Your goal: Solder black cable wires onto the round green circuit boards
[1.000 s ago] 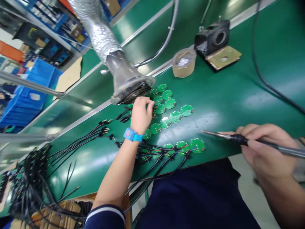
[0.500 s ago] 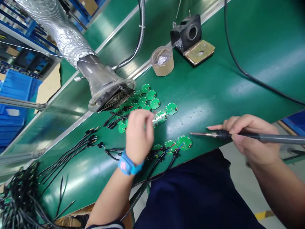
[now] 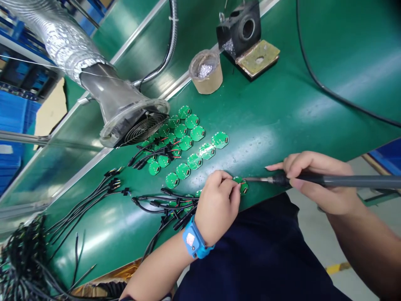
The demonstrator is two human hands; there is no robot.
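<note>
Circuit board (image 3: 244,188), one, near edge of the bench (image 3: 297,125), under the tip of one soldering iron (image 3: 338,181); contact too fine to tell. Right hand (image 3: 332,200) wrapped around the iron's handle. Left hand (image 3: 219,200): fingertips drawn together at the board's left side; cannot tell if gripping wire or board. Beyond, five boards (image 3: 194,161) in one diagonal row; further cluster (image 3: 197,133) partly under cables (image 3: 159,151), uncountable. One cup (image 3: 206,82), one iron stand (image 3: 235,40). One blue wristband (image 3: 196,247), its pale label (image 3: 190,239) unreadable.
</note>
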